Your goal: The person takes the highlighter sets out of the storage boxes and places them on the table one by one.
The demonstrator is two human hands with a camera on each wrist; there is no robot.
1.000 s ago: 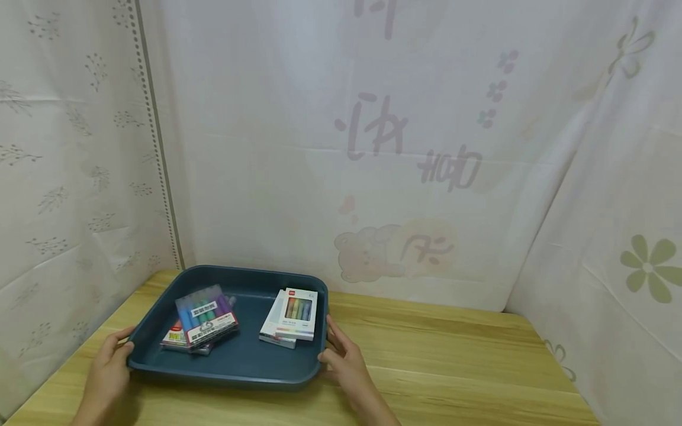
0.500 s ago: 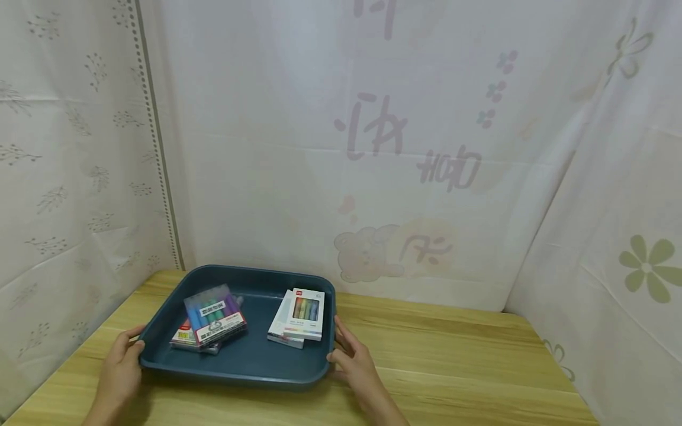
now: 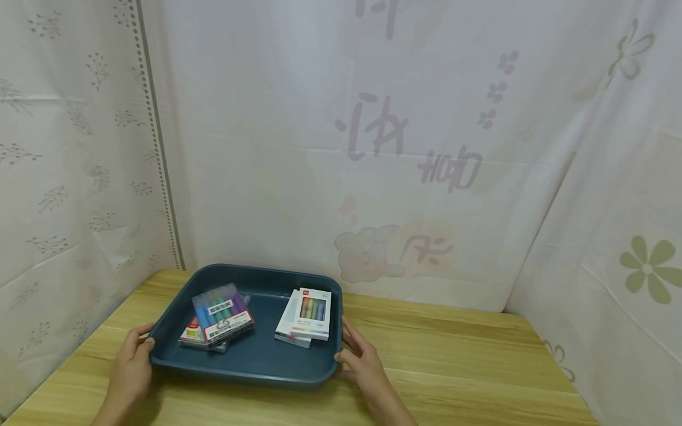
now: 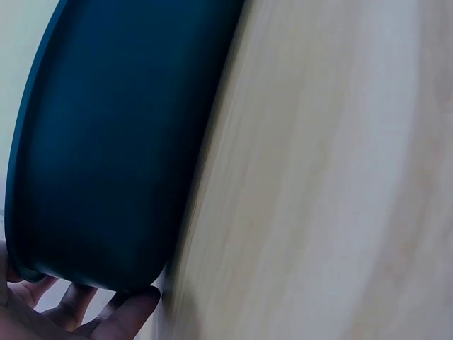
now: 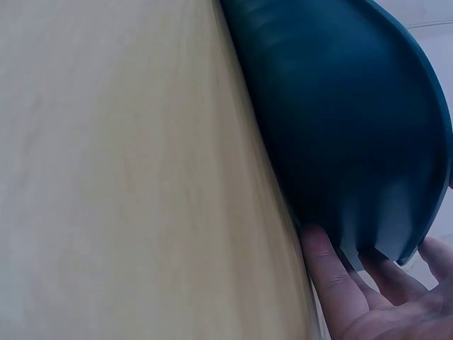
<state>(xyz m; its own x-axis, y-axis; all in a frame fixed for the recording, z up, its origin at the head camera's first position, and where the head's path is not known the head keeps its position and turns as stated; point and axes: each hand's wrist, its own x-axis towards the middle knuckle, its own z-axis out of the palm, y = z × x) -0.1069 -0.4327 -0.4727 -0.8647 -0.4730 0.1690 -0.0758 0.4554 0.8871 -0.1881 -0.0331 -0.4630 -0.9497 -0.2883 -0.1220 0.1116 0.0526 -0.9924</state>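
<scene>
Toward the left of a wood-grain table (image 3: 458,361), seen from above, a dark blue-green tray (image 3: 250,377) with rounded corners and raised walls sits with its long side facing the person. Two bare hands grasp it from opposite ends: the left hand (image 3: 132,362) holds the left wall near the front corner, and the right hand (image 3: 364,360) holds the right wall, also toward the front. Both wrist views show fingers against the outside of the tray, reaching down close to where its lower edge meets the tabletop. Inside the tray are two groups of flat packages, well apart. On the left, a clear pack of colored pens (image 3: 222,313), running from blue through green to purple with a white label across it, lies at a slant on top of other packaging; a red, white and yellow corner (image 3: 190,333) pokes out beneath, its contents mostly hidden. On the right, near the tray's right wall, a white box (image 3: 314,313) with a window showing a row of rainbow-colored sticks overlaps another white box (image 3: 288,319), which is tilted at a different angle. Behind the table hangs a pale curtain (image 3: 266,177) printed with faint lettering and a bear; leafy sprigs decorate the cloth at left (image 3: 80,177).
</scene>
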